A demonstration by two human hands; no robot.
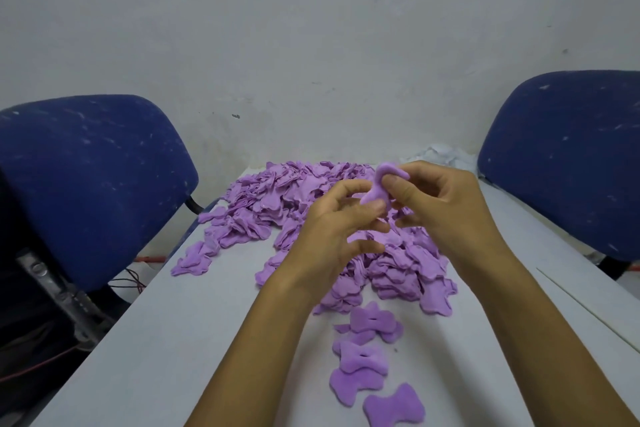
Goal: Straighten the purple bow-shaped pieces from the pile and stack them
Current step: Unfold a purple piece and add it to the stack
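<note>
Head cam has both hands pinching one curled bow piece (375,189) above the pile (311,218), left hand (332,229) low, right hand (440,204) up top, long axis upright, flattened bows (367,354) nearest.

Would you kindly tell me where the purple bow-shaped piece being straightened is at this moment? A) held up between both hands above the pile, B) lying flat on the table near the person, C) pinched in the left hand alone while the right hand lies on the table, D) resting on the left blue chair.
A: the bent bow-shaped piece is pinched by the left hand and right hand above the pile.
</note>
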